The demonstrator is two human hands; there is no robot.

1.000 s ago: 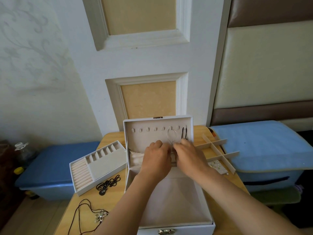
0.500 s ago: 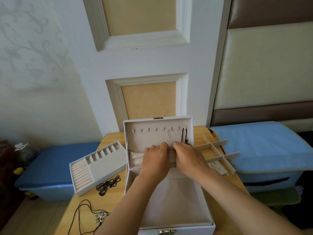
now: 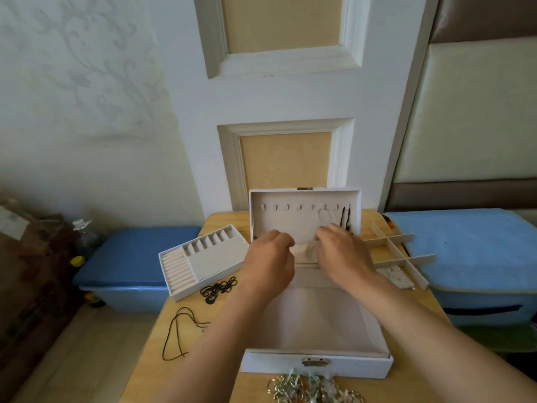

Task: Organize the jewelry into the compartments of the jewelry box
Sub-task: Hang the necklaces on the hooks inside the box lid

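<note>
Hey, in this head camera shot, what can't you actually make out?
Head view, whether the left hand and right hand grip the lid pocket: their backs hide the fingers.
Jewelry pile: cut off by the bottom edge, blurred.
Black cord necklace: one end runs behind the left forearm.
Small pale item under the divider grid: too small to identify.

no readable text, labels, brands or numbers anywhere; all surfaces look plain or too blurred.

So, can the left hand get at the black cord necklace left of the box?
Probably yes: the black cord necklace lies in the open on the table, nothing between it and the left hand.
</note>
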